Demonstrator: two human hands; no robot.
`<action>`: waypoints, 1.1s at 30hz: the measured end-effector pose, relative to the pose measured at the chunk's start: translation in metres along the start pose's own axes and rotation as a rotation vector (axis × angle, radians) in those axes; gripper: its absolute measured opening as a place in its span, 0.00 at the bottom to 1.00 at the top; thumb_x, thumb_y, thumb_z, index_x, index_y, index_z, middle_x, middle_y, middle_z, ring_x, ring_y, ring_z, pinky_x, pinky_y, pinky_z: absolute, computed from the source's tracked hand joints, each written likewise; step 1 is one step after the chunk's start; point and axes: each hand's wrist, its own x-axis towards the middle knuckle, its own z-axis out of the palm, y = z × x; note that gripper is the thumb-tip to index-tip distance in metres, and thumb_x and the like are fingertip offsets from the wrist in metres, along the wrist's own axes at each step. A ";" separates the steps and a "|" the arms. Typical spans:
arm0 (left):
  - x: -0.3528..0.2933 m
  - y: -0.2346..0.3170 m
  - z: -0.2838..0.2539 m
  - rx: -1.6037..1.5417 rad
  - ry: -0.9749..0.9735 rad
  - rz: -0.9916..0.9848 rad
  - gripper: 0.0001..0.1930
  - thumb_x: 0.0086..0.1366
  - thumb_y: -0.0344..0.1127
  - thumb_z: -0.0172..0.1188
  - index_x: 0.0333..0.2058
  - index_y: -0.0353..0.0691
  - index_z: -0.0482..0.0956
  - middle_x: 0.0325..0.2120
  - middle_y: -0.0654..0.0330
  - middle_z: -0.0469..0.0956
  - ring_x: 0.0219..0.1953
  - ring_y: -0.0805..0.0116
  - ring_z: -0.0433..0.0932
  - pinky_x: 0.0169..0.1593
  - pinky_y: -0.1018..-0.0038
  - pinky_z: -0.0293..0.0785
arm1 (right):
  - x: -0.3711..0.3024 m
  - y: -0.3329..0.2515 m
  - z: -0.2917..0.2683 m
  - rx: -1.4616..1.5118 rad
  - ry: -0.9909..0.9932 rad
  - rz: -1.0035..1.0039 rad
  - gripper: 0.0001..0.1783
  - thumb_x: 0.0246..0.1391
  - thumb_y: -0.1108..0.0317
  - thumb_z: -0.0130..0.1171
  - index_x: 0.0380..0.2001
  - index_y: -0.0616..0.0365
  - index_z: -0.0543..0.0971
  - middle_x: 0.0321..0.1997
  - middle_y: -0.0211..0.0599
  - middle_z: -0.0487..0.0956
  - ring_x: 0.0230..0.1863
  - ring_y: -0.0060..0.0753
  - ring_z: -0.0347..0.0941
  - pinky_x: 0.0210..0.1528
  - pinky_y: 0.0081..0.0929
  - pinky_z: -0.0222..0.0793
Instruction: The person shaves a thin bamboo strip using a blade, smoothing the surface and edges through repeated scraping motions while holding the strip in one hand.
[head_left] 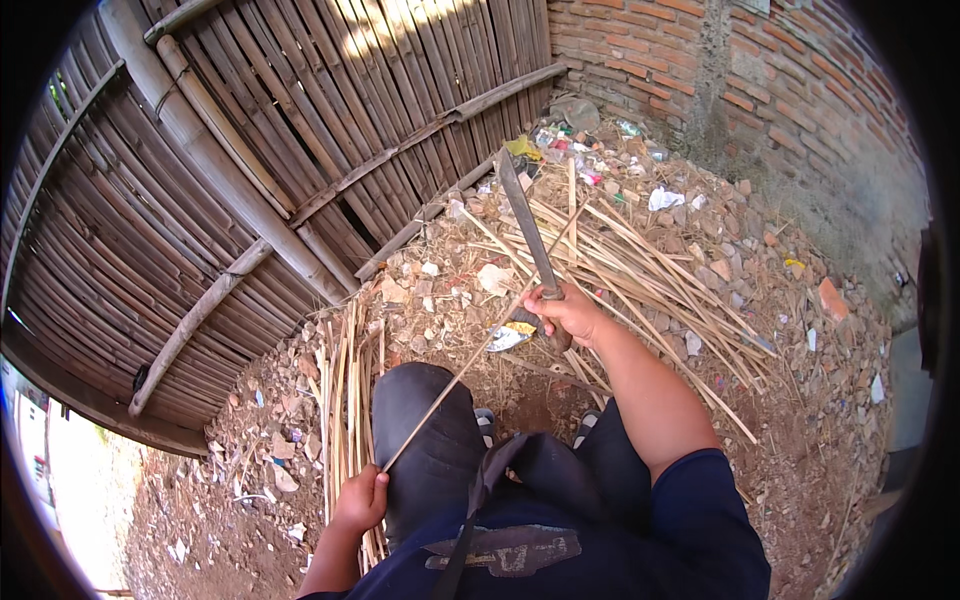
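Machete (527, 222) tilts upward from the person's right hand (574, 314), whose fingers are wrapped around its handle. One thin bamboo strip (455, 383) slants past the base of the machete's blade, close by the right thumb. The left hand (360, 502), nearer the person than the machete and off to its left, is closed around the strip's lower end. To the machete's right I see a loose pile of pale strips (690, 330); to its left, a bundle of more (347, 400). Beyond it, litter (590, 165) lies scattered.
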 end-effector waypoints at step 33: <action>-0.002 0.004 0.006 0.027 0.197 0.031 0.14 0.66 0.38 0.66 0.41 0.33 0.77 0.31 0.49 0.81 0.34 0.53 0.83 0.40 0.61 0.78 | -0.018 -0.029 -0.003 0.260 0.074 -0.142 0.08 0.61 0.66 0.66 0.37 0.55 0.77 0.50 0.45 0.85 0.21 0.21 0.70 0.28 0.27 0.72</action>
